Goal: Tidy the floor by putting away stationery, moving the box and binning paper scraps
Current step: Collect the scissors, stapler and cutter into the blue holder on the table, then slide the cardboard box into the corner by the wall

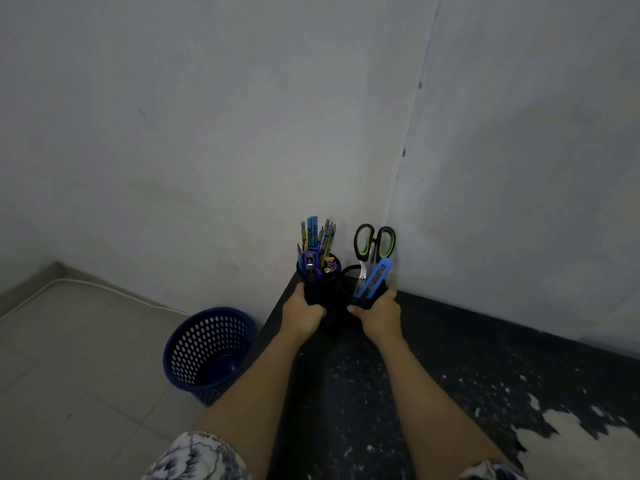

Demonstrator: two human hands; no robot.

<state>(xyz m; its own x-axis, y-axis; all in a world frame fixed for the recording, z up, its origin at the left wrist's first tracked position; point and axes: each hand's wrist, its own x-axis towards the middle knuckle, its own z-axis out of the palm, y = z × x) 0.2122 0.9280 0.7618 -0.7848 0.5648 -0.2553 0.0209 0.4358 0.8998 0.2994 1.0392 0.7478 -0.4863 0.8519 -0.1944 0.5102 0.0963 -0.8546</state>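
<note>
I am seeing two bare arms, with no watch, ring or band on them. The left hand (302,311) and the right hand (379,315) are bare too. The short sleeves (197,457) are white with a dark blue-grey flower print, and they are ending above the elbows.

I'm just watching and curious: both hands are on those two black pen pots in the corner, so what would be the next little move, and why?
Probably let go of both. The left hand grips the pencil holder, the right hand the scissors holder, and both seem to sit upright on the dark table against the wall.
</note>
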